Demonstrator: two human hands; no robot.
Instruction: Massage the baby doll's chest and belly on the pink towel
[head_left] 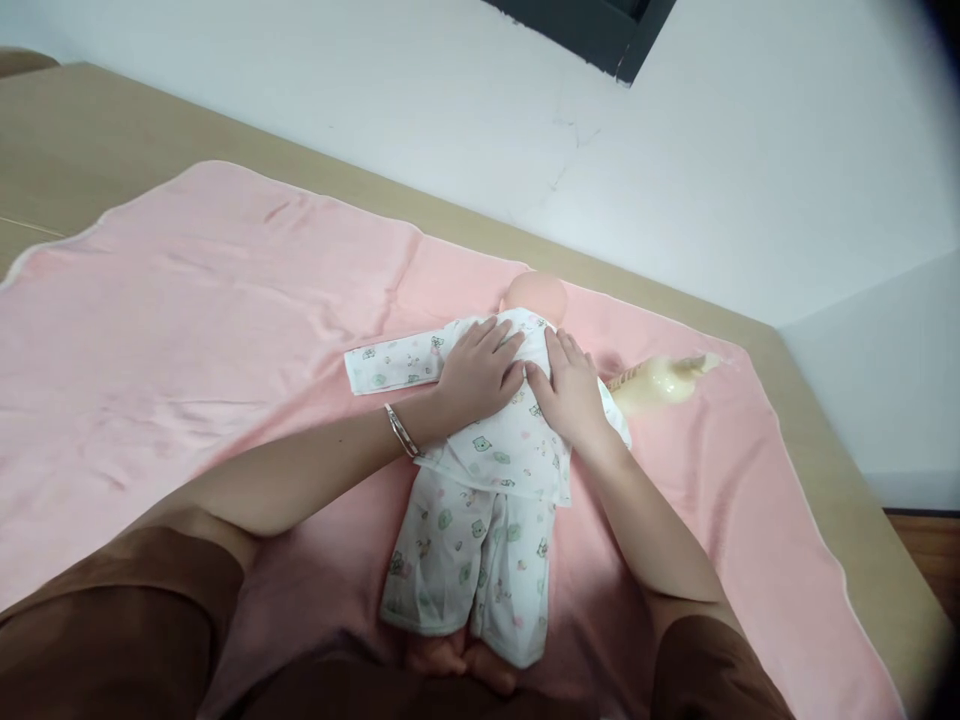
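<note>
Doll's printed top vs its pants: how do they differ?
The top lies under the left hand and right hand; neither hand is on the pants. The top has a sleeve stretched out sideways; the pants' legs lie side by side. Both are white with small printed motifs.

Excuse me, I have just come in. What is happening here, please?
A person has the left hand and right hand resting on the shirt of a doll. The doll, also wearing trousers, lies on a pink blanket spread over a table. A bottle lies beside it, near the right hand.
</note>
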